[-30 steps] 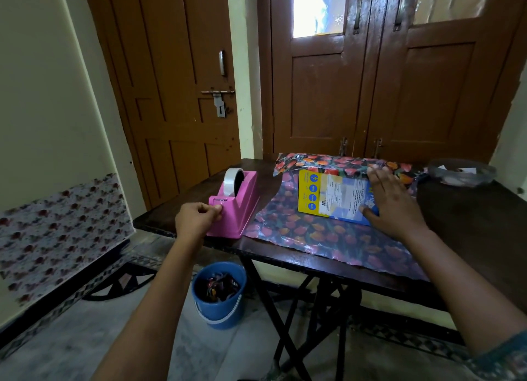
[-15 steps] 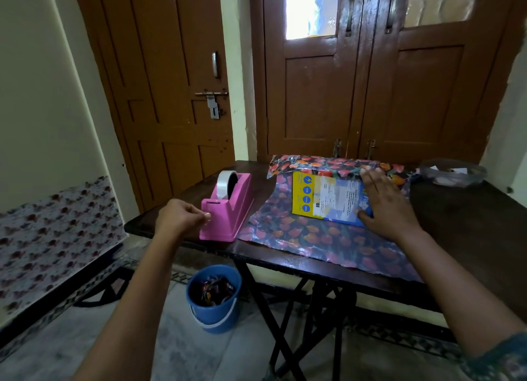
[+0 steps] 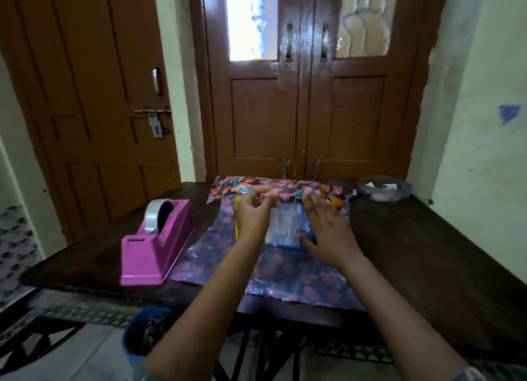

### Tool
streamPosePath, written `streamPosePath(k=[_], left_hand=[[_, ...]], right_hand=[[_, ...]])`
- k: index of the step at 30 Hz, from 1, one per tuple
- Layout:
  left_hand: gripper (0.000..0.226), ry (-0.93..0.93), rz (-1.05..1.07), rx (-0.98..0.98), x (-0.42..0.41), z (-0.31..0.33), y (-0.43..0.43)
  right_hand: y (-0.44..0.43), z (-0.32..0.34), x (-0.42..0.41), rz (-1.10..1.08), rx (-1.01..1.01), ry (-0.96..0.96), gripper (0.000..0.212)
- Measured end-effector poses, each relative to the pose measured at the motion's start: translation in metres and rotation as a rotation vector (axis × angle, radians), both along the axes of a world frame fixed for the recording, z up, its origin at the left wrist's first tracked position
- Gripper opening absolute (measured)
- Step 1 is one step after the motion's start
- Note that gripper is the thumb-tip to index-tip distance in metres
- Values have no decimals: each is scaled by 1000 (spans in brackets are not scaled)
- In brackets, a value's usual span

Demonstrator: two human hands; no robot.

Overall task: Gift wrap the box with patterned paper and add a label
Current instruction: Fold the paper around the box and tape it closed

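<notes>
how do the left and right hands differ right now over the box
The left hand has curled, pinching fingers; the right hand lies flat, fingers spread. The left hand sits near the box's far left edge; the right hand presses its right side. What the left pinches is too blurred. Both are over the patterned paper.

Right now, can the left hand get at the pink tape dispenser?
Probably yes. The left hand hovers over the box, and the tape dispenser stands to its left on the table, with nothing between them.
</notes>
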State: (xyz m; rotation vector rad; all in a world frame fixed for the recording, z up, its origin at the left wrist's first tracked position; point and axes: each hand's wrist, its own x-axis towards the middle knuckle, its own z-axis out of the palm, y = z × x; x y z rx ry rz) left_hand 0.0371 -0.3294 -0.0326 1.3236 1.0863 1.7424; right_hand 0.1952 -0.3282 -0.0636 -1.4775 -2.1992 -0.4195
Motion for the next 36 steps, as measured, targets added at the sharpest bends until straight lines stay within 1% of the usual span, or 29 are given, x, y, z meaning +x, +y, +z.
streamPosePath(k=[1,3,7,11,17,22,26,28,30,33,34,35,36], left_hand=[[9,2,-12,9,11,0,4],[22,-4,-17,3,26,-3,14],[25,-24,7,-4,39,-13,27],[27,-12,42,21,41,-20,34],[39,45,102,80,44,-32,40],[58,178,258,55,47,-41,41],[72,343,390,61,45,-41,37],[79,408,443,13,42,-42,33],[84,451,462,-73,37,-44,29],[93,492,414,-109,27,-41,28],[94,515,414,-98,23,-40,28],[90,553,431,-58,19,-39,27],[81,589,457,15,15,-39,26]], right_hand=[[0,-2,0,7,22,11,80],[2,-6,1,26,56,51,80],[6,-10,2,87,-50,139,85],[5,-8,5,144,-99,199,88],[3,-5,3,181,-130,227,91],[6,-7,2,185,-112,206,91],[6,-6,3,165,-111,171,91],[4,-4,4,164,-98,151,89],[1,-2,4,160,-99,115,87],[0,0,5,160,-103,104,87],[0,0,5,162,-105,102,88],[0,0,5,162,-110,102,88],[0,0,6,162,-118,104,88]])
